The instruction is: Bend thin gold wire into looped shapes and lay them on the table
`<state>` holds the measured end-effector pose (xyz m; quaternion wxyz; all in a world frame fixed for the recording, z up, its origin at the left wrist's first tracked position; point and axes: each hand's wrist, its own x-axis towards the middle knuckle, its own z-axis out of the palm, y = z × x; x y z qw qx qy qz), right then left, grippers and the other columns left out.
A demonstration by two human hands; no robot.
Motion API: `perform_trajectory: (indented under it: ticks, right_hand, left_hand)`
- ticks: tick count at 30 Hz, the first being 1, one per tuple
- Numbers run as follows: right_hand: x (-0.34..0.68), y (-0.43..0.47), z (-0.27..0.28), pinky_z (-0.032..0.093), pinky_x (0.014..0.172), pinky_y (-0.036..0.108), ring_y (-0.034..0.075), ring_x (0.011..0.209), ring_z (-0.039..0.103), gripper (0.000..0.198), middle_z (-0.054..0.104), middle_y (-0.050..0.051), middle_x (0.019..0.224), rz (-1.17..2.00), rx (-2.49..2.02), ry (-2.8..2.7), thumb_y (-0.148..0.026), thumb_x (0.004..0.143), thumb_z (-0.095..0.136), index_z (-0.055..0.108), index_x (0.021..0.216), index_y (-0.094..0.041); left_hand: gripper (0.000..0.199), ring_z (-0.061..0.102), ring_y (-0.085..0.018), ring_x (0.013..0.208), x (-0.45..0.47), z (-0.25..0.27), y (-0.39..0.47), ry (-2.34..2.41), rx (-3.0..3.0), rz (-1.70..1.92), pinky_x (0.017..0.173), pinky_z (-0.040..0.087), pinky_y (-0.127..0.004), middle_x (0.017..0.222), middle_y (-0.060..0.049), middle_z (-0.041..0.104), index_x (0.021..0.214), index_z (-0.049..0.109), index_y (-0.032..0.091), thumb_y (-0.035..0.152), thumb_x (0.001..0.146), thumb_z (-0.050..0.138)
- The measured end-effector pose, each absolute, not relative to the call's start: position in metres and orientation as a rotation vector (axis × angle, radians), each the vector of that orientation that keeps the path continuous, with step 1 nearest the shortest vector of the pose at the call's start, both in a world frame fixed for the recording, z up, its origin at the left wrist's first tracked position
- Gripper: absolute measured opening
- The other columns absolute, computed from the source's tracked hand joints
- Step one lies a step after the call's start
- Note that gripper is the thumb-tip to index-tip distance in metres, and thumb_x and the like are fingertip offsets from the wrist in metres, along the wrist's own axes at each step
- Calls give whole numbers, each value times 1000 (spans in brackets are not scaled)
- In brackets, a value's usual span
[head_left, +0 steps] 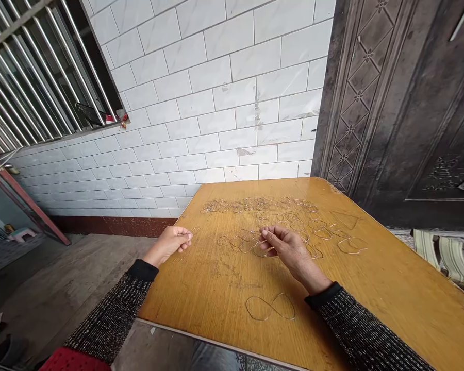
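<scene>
My left hand [175, 239] is above the table's left edge, thumb and fingertips pinched together. A few faint thin wires [180, 257] lie just beside it. My right hand [283, 245] is pinched too, over the middle of the table, in front of bent wire loops that it partly covers. Whatever either pinch holds is too fine to make out. One wire bent into a figure eight [271, 305] lies alone near the front edge. Behind the right hand, several similar wire loops [255, 205] form a row, with more loops [351, 245] lying to its right.
The wooden table [209, 293] stands close to a white tiled wall [216, 103]. To the right is a dark carved door [410, 113], with striped cloth [454, 257] below it. A barred window [38, 77] is at upper left, and concrete floor [96, 257] lies left of the table.
</scene>
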<state>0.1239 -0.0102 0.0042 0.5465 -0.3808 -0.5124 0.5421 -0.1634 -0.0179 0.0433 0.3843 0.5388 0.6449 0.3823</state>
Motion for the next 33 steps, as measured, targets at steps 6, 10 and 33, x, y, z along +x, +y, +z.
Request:
perform_trajectory:
  ticks: [6,10,33]
  right_hand:
    - [124,-10,4,38,43,20,9,49,51,37,55,-1,60,1309,-913,-1256,-50,57,66,54,64,-16]
    - [124,-11,5,37,44,21,8,48,49,36,54,-1,56,1306,-917,-1275,-50,59,64,53,62,-16]
    - [125,-13,6,35,44,20,8,47,49,36,55,0,56,1296,-934,-1338,-50,63,62,52,60,-16]
  left_hand:
    - [20,43,-4,44,-174,39,-21,1609,1273,952,40,28,-15,56,1,56,68,56,11,28,63,66]
    - [19,44,-4,44,-175,34,-18,1605,1199,975,40,29,-15,56,2,57,75,55,12,21,63,66]
    - [18,52,-12,40,-166,29,-16,1935,1522,690,43,34,-21,48,2,56,64,48,17,31,70,58]
